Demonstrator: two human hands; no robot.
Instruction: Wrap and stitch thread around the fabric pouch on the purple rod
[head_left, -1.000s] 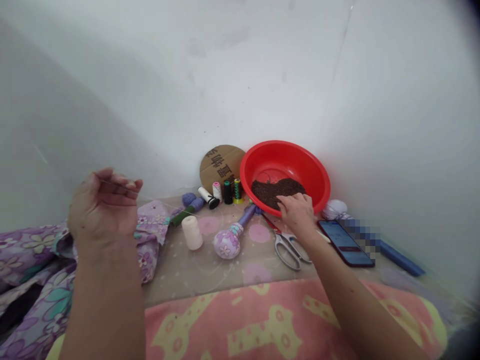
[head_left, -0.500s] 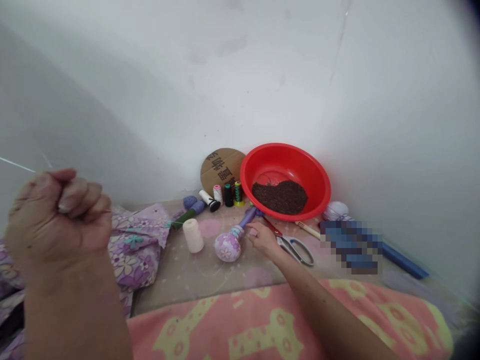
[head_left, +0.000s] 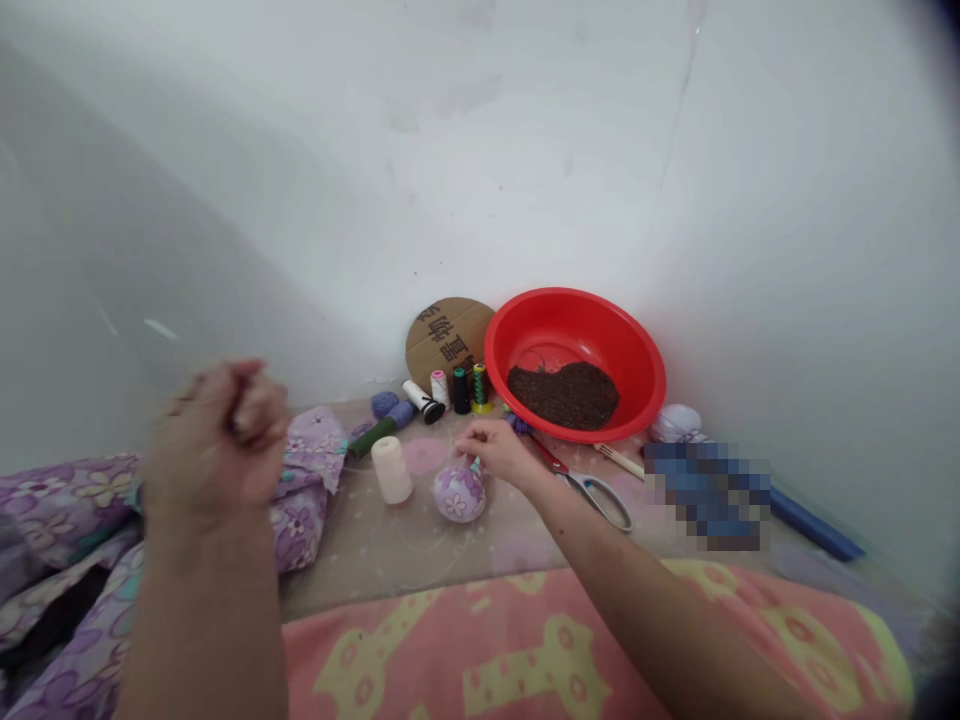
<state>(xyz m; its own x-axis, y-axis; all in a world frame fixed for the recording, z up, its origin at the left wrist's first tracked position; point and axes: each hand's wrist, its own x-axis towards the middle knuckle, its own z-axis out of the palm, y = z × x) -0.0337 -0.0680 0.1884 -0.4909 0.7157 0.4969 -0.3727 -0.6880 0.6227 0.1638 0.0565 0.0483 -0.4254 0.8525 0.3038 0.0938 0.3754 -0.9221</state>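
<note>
My left hand is raised at the left, blurred, its fingers closed in a fist that pinches a thin thread. My right hand reaches forward and grips the neck of a small stuffed pouch of purple floral cloth lying on the mat. A cream thread spool stands just left of the pouch. Behind my right hand sits a red basin holding a layer of dark grains. Red-handled scissors lie to the right of my right wrist.
Several small thread spools and a round cardboard disc stand against the white wall. Purple floral fabric lies at the left and a pink patterned blanket in front. A blue stick lies at the right.
My right hand left the basin, moved left and took hold of the pouch's neck. My left hand swung out to the left with the thread and has come back toward the middle.
</note>
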